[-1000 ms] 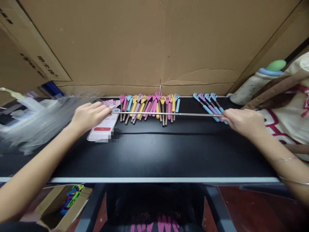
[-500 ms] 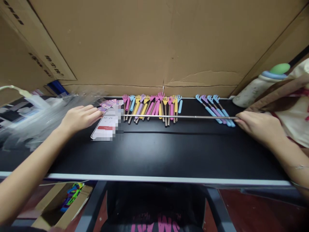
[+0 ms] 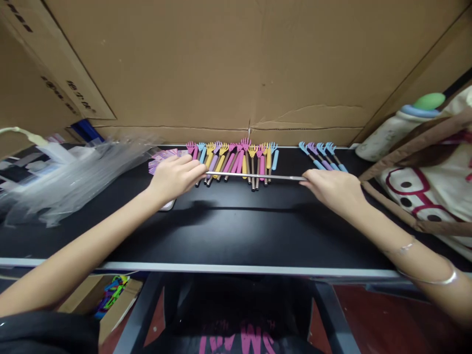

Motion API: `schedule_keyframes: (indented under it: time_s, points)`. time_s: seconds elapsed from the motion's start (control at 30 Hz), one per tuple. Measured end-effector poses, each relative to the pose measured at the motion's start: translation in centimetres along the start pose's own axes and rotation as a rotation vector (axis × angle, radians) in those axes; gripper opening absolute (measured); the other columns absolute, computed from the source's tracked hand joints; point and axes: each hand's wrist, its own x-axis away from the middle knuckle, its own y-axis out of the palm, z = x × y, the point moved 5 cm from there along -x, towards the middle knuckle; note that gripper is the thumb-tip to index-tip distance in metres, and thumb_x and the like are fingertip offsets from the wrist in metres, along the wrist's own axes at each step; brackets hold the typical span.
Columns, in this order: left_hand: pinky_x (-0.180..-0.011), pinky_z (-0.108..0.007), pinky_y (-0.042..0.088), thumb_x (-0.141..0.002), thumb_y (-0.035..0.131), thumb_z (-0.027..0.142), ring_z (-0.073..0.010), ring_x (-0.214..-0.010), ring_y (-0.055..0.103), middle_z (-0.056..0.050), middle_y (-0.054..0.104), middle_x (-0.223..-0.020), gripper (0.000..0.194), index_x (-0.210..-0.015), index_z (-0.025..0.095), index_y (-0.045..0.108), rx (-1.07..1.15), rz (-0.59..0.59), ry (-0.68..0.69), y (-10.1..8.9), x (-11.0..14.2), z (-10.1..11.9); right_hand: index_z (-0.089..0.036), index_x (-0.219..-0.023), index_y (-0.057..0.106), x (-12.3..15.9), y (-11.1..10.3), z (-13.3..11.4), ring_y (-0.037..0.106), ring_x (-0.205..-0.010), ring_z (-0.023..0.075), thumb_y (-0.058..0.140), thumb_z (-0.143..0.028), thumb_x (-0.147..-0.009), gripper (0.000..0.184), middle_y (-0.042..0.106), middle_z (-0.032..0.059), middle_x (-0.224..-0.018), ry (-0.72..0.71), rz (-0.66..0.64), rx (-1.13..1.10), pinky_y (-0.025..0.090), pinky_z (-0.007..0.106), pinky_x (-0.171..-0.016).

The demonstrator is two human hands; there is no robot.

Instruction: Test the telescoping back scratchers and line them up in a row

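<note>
At centre frame, a thin, shiny, straight metal rod (image 3: 254, 175), nearly level above a smooth black counter (image 3: 236, 246). Beyond, claw-ended sticks (image 3: 239, 161) with pastel and pink handles; at left, crinkled clear plastic (image 3: 92, 172); behind, creased brown cardboard (image 3: 206, 64). Left hand (image 3: 177, 175) and right hand (image 3: 334, 189) closed around the rod, one towards each end.

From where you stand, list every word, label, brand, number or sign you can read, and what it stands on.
None reads clearly.
Left cardboard: dark characters, too blurred.
Black cloth: pink letters, cut off.
Pink cards: print too small.
Phone: mostly hidden behind the left hand.
</note>
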Motion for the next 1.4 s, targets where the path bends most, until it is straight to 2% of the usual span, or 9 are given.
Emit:
schedule_keyframes:
  time_s: [0.23,0.4,0.57,0.73,0.9,1.0,1.1,1.2,1.4]
  points:
    - [-0.055,-0.029,0.031,-0.102,0.037,0.029,-0.0162,-0.064,0.055,-0.002,0.061,-0.066,0.034,-0.079,0.019,0.06,0.236,-0.022,0.008,-1.8,-3.2,5.7,-0.022,-0.081,0.059,-2.7,-1.9,-5.8,0.058,-0.061,0.0172,0.036,-0.037,-0.1,0.034,0.065,0.0052,-0.066,-0.074,-0.154,-0.241,0.018,0.029,-0.052]
    - [-0.055,-0.029,0.031,-0.101,0.04,0.031,-0.0158,-0.066,0.057,-0.001,0.063,-0.067,0.029,-0.084,0.018,0.06,0.288,-0.055,0.027,-2.3,-4.8,6.8,-0.023,-0.09,0.062,-3.7,-2.7,-7.7,0.062,-0.066,0.0191,0.032,-0.043,-0.101,0.038,0.069,0.0072,-0.073,-0.016,-0.193,-0.328,0.018,0.029,-0.051]
    - [-0.057,-0.027,0.033,-0.101,0.04,0.031,-0.0159,-0.07,0.059,-0.001,0.065,-0.072,0.028,-0.087,0.018,0.06,0.355,-0.042,0.028,-2.3,-4.7,6.5,-0.023,-0.09,0.064,-3.5,-2.7,-7.5,0.062,-0.065,0.0209,0.036,-0.045,-0.1,0.037,0.069,0.0081,-0.072,-0.011,-0.181,-0.359,0.02,0.03,-0.051]
    - [-0.058,-0.026,0.036,-0.101,0.04,0.034,-0.0162,-0.076,0.061,-0.002,0.067,-0.08,0.027,-0.096,0.02,0.063,0.396,-0.071,-0.03,-2.2,-3.9,5.3,-0.024,-0.102,0.065,-2.4,-2.5,-5.7,0.063,-0.066,0.0179,0.035,-0.045,-0.1,0.036,0.073,0.0058,-0.086,-0.026,-0.134,-0.425,0.028,0.029,-0.054]
    - [-0.061,-0.025,0.04,-0.099,0.043,0.041,-0.0158,-0.081,0.063,-0.002,0.069,-0.09,0.029,-0.101,0.021,0.064,0.489,-0.153,-0.094,-1.1,-3.1,3.9,-0.025,-0.106,0.062,-1.5,-0.9,-2.5,0.063,-0.063,0.0154,0.04,-0.047,-0.098,0.032,0.073,0.0016,-0.083,-0.011,-0.175,-0.533,0.031,0.025,-0.054]
    - [-0.066,-0.024,0.042,-0.1,0.043,0.041,-0.0159,-0.088,0.063,-0.002,0.069,-0.098,0.029,-0.108,0.022,0.064,0.528,-0.2,-0.079,-0.2,-2.6,3.7,-0.025,-0.106,0.063,-1.1,0.4,-1.5,0.065,-0.068,0.0156,0.046,-0.045,-0.096,0.028,0.073,0.0011,-0.089,0.008,-0.204,-0.605,0.035,0.025,-0.056]
    - [-0.07,-0.024,0.044,-0.101,0.041,0.039,-0.0153,-0.095,0.062,-0.002,0.068,-0.105,0.031,-0.116,0.025,0.064,0.549,-0.231,-0.05,0.8,-2.3,3.9,-0.026,-0.105,0.065,-0.7,1.6,-1.3,0.066,-0.077,0.0166,0.048,-0.043,-0.095,0.026,0.073,0.0015,-0.094,0.014,-0.229,-0.66,0.039,0.025,-0.061]
    - [-0.068,-0.023,0.045,-0.1,0.043,0.042,-0.0151,-0.095,0.061,-0.003,0.067,-0.105,0.032,-0.119,0.028,0.065,0.565,-0.25,-0.042,1.6,-1.9,4.2,-0.026,-0.104,0.067,-0.3,2.4,-1.5,0.064,-0.077,0.0159,0.049,-0.045,-0.095,0.028,0.07,0.0024,-0.092,0.006,-0.263,-0.678,0.039,0.025,-0.06]
    - [-0.067,-0.025,0.045,-0.094,0.054,0.041,-0.0176,-0.094,0.061,-0.001,0.071,-0.096,0.026,-0.11,0.024,0.068,0.567,-0.306,-0.075,2.5,-1.4,4.8,-0.025,-0.099,0.069,0.2,3.2,-1.2,0.059,-0.077,0.0166,0.054,-0.047,-0.091,0.027,0.065,0.0029,-0.085,0.049,-0.275,-0.735,0.039,0.026,-0.063]
